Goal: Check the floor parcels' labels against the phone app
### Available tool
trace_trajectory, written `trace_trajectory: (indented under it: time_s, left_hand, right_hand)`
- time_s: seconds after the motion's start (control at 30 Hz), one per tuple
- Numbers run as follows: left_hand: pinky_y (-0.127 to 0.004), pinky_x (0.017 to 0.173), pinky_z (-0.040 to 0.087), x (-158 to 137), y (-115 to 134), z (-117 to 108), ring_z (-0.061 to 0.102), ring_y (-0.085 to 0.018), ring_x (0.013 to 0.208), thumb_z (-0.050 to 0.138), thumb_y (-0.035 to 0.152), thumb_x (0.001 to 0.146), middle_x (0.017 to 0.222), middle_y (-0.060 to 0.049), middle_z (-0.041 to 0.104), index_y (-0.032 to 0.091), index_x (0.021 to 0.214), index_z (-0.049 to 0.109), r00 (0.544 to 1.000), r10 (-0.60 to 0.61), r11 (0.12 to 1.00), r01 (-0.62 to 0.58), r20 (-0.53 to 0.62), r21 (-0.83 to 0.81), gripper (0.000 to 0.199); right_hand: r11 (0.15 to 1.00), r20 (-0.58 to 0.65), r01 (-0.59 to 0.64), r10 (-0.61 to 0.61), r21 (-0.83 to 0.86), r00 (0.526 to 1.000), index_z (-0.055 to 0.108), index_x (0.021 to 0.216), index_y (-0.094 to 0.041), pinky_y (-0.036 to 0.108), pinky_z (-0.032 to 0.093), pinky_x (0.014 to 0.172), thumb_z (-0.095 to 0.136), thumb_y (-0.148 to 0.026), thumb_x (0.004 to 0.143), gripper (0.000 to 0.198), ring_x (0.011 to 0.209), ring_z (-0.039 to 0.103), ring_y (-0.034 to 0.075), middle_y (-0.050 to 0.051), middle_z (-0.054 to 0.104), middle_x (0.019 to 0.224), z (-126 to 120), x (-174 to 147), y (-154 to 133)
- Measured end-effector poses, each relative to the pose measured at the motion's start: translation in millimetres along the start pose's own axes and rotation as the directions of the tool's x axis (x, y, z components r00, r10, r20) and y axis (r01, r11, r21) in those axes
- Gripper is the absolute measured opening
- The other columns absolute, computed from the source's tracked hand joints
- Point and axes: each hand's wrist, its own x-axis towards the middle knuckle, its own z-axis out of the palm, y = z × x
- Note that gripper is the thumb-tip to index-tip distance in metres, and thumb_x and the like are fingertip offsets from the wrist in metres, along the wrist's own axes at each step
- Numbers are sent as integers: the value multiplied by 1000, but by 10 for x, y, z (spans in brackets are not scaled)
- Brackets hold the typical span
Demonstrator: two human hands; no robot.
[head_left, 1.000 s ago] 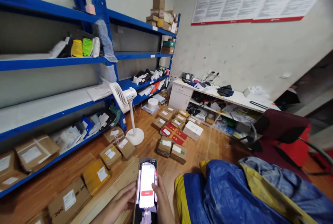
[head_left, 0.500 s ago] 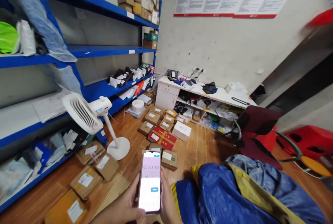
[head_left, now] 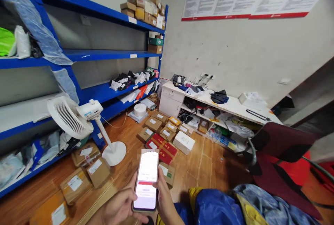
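Note:
A smartphone (head_left: 146,181) with a lit screen, showing a red bar, is held low in the middle of the view. My right hand (head_left: 164,197) grips its right edge, fingers wrapped behind it. My left hand (head_left: 118,207) sits at the phone's lower left, thumb near the screen's bottom edge. Just right of my hands lies a large blue and yellow sack (head_left: 235,206) on the wooden floor.
Several labelled cardboard parcels (head_left: 161,132) lie on the floor ahead and along blue shelving (head_left: 104,54) on the left. A white standing fan (head_left: 78,117) stands by the shelf. A white desk (head_left: 224,105) lines the far wall; a dark red chair (head_left: 281,152) is at right.
The view has shifted forward and right. The phone screen changed from a timer display to a page with a red bar, and the sack now sits lower in the frame.

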Motion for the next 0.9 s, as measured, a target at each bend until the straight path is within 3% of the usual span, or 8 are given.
trace_trajectory:
  time_s: [0.13, 0.3, 0.37, 0.47, 0.53, 0.67, 0.77, 0.9]
  left_hand:
    - [-44, 75, 55, 158, -71, 78, 61, -28, 102, 52, 32, 68, 115, -6, 64, 34, 146, 7, 1000, -7, 998, 7, -5, -62, 90]
    - [-39, 69, 56, 244, -59, 105, 61, -27, 99, 56, 31, 63, 115, -6, 63, 33, 146, 5, 994, -12, 1000, 14, -110, 16, 97]
    - [-37, 67, 57, 260, -29, 103, 61, -25, 95, 57, 29, 61, 115, -5, 62, 33, 146, 4, 989, -11, 999, 15, -146, 28, 100]
    - [-38, 67, 58, 260, 39, 87, 62, -24, 92, 56, 29, 64, 113, -5, 63, 33, 146, 5, 989, 9, 1000, -7, -147, 16, 97]
    - [-37, 65, 58, 247, 93, 68, 63, -25, 92, 55, 31, 66, 109, -5, 65, 33, 146, 3, 993, 22, 1000, -24, -119, -16, 95]
    - [-34, 57, 58, 218, 181, -2, 65, -25, 90, 57, 35, 64, 104, -4, 67, 32, 144, -14, 993, 28, 997, -37, -119, -66, 107]
    - [-33, 58, 58, 205, 229, -71, 64, -27, 97, 58, 35, 64, 112, -5, 65, 33, 142, -19, 992, 19, 998, -26, -121, -56, 109]
    - [-34, 63, 58, 160, 315, -101, 64, -26, 94, 57, 34, 64, 112, -4, 65, 34, 146, -1, 995, 27, 999, -30, -96, -28, 100]
  right_hand:
    - [996, -99, -43, 35, -74, 994, 63, 97, -20, 32, 45, 73, 63, -41, 69, 35, 80, 62, 23, 1, 71, 87, -147, 188, -105]
    - [985, -199, -127, 101, -121, 975, 65, 71, -19, 29, 41, 57, 68, -65, 63, 47, 57, 53, 17, -2, 62, 59, -166, 419, -143]
    - [982, -193, -128, 100, -136, 976, 64, 68, -19, 30, 42, 56, 66, -68, 63, 49, 56, 54, 18, -1, 62, 58, -141, 474, -152]
    - [984, -107, -66, 49, -163, 993, 66, 84, -20, 34, 48, 71, 62, -60, 70, 42, 76, 62, 24, 3, 70, 79, -125, 500, -160]
    - [982, -23, -4, -1, -186, 1000, 66, 98, -22, 36, 45, 87, 62, -44, 71, 35, 97, 61, 26, 3, 70, 101, -143, 492, -155]
    - [966, 106, 50, -24, -252, 994, 60, 115, -24, 37, 37, 100, 56, -20, 69, 46, 114, 53, 25, 2, 64, 120, -188, 494, -141]
    - [958, 177, 71, -21, -279, 984, 53, 126, -24, 39, 36, 101, 50, -20, 73, 54, 117, 51, 26, 3, 61, 126, -151, 532, -131]
    - [979, 153, 50, -20, -197, 988, 49, 130, -24, 40, 38, 99, 51, -39, 82, 50, 114, 54, 27, 5, 60, 128, -34, 587, -72]
